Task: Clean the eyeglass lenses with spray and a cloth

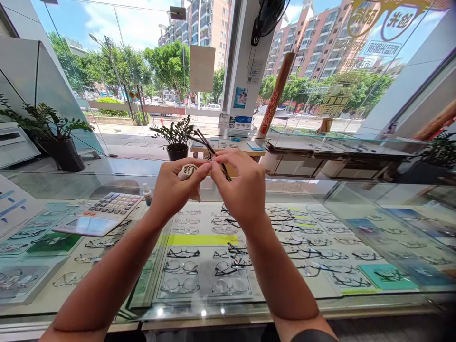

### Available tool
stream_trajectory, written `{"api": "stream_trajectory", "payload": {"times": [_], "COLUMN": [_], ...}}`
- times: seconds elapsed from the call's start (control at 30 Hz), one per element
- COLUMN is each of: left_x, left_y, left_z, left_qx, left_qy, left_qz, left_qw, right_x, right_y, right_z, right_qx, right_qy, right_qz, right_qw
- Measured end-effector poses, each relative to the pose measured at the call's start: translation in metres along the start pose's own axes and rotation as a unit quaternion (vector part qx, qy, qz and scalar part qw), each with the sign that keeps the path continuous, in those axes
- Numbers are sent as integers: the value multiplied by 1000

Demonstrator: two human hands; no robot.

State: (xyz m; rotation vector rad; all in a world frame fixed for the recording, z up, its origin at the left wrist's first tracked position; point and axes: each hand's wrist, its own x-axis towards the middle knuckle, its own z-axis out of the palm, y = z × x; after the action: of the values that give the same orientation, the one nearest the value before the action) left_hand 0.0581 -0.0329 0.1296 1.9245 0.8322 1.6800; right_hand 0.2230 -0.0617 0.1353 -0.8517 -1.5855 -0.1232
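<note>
Both hands are raised over a glass display counter, their fingertips nearly meeting. My right hand (pixel 240 185) is closed on a pair of dark-framed glasses (pixel 204 141), whose temples point up and away to the left. Part of the frame shows below the fingers; the rest is hidden by them. Bunched in my left hand (pixel 174 190) is a beige cloth (pixel 187 172), with a loose end hanging under the palm. My left thumb and forefinger pinch close to the glasses; whether they touch the frame I cannot tell.
Rows of glasses (pixel 183 251) lie under the glass counter top (pixel 199 311). On the counter's left stand a calculator (pixel 101 213) and a small bottle (pixel 147 194). Potted plants (pixel 177 152) and another showcase (pixel 302 147) stand beyond, before large windows.
</note>
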Motion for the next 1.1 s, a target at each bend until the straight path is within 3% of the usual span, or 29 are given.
{"api": "stream_trajectory", "payload": {"times": [0.33, 0.47, 0.6, 0.7, 0.83, 0.93, 1.0, 1.1], "left_x": [6, 6, 2, -5, -25, -44, -56, -66], "left_y": [-15, -20, -24, -30, -46, -60, -68, -76], "left_z": [-2, 0, 9, 26, 55, 72, 80, 95], "left_qx": [-31, 26, 130, 220, 314, 351, 367, 375], "left_qy": [-8, -38, -109, -189, -301, -350, -375, -424], "left_qz": [-73, -63, -15, 17, 56, 71, 71, 62], "left_qw": [997, 997, 985, 957, 899, 866, 848, 822], "right_x": [-1, 2, 9, 14, 13, 11, 10, 9], "right_y": [-4, -5, -8, -13, -23, -23, -18, -8], "right_z": [-6, -26, -53, -68, -75, -79, -84, -95], "right_qx": [-55, -73, -142, -205, -301, -342, -334, -285], "right_qy": [-97, -154, -165, -206, -341, -393, -388, -350], "right_qz": [47, 80, 109, 122, 111, 102, 92, 54], "right_qw": [993, 982, 970, 949, 883, 848, 854, 891]}}
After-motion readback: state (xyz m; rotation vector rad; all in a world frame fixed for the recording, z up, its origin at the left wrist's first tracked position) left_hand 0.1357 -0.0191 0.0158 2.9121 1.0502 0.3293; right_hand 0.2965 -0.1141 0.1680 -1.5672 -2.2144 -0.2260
